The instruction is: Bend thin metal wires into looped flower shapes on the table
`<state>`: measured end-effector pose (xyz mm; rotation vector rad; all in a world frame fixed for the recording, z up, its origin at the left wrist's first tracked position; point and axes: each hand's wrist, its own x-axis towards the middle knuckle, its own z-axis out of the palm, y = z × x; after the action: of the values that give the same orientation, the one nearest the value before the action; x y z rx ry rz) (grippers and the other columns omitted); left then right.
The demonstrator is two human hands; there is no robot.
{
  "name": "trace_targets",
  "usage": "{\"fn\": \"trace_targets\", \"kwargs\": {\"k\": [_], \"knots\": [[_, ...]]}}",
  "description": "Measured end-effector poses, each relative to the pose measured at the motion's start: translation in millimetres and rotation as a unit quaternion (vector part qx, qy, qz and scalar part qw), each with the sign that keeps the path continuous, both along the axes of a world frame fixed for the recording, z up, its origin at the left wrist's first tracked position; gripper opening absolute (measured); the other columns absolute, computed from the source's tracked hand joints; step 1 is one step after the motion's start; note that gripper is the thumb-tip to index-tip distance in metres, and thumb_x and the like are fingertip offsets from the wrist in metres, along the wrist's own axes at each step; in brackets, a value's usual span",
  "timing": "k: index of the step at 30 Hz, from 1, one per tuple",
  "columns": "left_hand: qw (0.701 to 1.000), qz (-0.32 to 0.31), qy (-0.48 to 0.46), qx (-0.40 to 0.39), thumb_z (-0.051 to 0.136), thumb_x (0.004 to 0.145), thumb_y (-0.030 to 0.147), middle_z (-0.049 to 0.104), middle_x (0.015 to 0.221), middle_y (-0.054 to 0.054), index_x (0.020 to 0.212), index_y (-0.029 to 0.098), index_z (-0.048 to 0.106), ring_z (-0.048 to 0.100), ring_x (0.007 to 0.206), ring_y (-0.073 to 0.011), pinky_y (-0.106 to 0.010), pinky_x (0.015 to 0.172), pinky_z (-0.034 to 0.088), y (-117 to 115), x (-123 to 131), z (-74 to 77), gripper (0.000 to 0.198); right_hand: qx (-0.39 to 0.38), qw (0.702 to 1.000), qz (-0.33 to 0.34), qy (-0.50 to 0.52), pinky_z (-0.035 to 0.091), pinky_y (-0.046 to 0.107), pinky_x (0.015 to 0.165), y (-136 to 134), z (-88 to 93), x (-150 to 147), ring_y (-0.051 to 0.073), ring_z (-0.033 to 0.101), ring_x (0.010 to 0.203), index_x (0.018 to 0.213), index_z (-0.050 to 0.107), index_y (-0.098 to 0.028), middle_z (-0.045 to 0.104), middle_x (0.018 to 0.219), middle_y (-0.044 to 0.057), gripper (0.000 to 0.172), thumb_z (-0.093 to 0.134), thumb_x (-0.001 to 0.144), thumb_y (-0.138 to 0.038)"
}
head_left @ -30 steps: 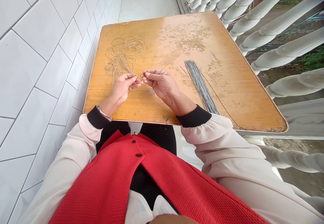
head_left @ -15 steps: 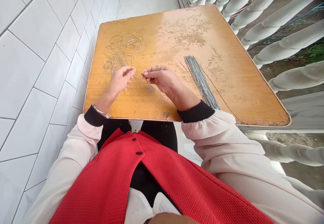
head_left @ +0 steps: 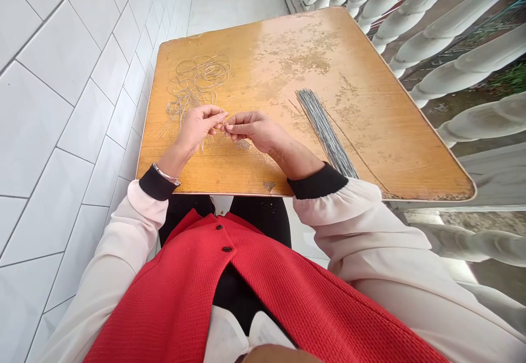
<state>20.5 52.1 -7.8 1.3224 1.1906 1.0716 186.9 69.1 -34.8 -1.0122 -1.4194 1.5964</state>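
Observation:
Over the near left part of the table, my left hand (head_left: 198, 127) and my right hand (head_left: 258, 130) meet at the fingertips. Both are closed in a pinch on a thin wire (head_left: 227, 133), mostly covered by the fingers. Just beyond my left hand lies a loose tangle of thin wire (head_left: 209, 73), with coiled loops and several straight ends reaching under that hand. To the right of my right hand rests a thick bundle of straight grey wires (head_left: 326, 133), with a few single strands beside it.
The wooden table (head_left: 263, 40) has worn, peeling patches. A white tiled wall (head_left: 61, 89) runs along the left, and a white balustrade (head_left: 431, 51) along the right. Near the front edge, the tabletop has a small chipped spot (head_left: 269, 185).
My hands have come together: the right moved left and the left slightly right, so the fingertips now meet. The wires on the table lie as before.

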Motion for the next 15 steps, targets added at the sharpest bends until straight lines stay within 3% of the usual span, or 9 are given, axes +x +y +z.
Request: {"fn": "trace_targets", "kwargs": {"k": [5, 10, 15], "knots": [[0.998, 0.024, -0.045, -0.027, 0.074, 0.087, 0.02, 0.067, 0.065, 0.003, 0.076, 0.016, 0.067, 0.062, 0.062, -0.0042, -0.017, 0.065, 0.047, 1.0, -2.5, -5.8, 0.013, 0.009, 1.0, -0.025, 0.011, 0.044, 0.024, 0.056, -1.6, -1.7, -0.4, 0.009, 0.053, 0.054, 0.064, 0.071, -0.018, 0.065, 0.062, 0.0, 0.021, 0.087, 0.075, -0.027], [0.997, 0.033, -0.055, -0.035, 0.075, 0.086, 0.02, 0.069, 0.067, 0.003, 0.079, 0.016, 0.069, 0.065, 0.064, -0.005, -0.019, 0.069, 0.049, 2.1, -5.4, -10.8, 0.011, 0.055, 0.996, -0.065, 0.005, 0.042, 0.024, 0.056, -2.1, -5.8, -2.2, 0.008, 0.05, 0.056, 0.065, 0.072, -0.019, 0.066, 0.064, -0.001, 0.016, 0.088, 0.071, -0.021], [0.997, 0.022, -0.058, -0.035, 0.074, 0.088, 0.022, 0.071, 0.068, 0.002, 0.08, 0.016, 0.07, 0.066, 0.066, -0.0047, -0.017, 0.068, 0.05, -1.8, -3.7, -11.2, 0.011, 0.071, 0.993, -0.092, 0.015, 0.044, 0.026, 0.061, -3.5, -5.5, -4.3, 0.011, 0.056, 0.065, 0.068, 0.071, -0.02, 0.071, 0.073, 0.0, 0.014, 0.085, 0.069, -0.016]]}}
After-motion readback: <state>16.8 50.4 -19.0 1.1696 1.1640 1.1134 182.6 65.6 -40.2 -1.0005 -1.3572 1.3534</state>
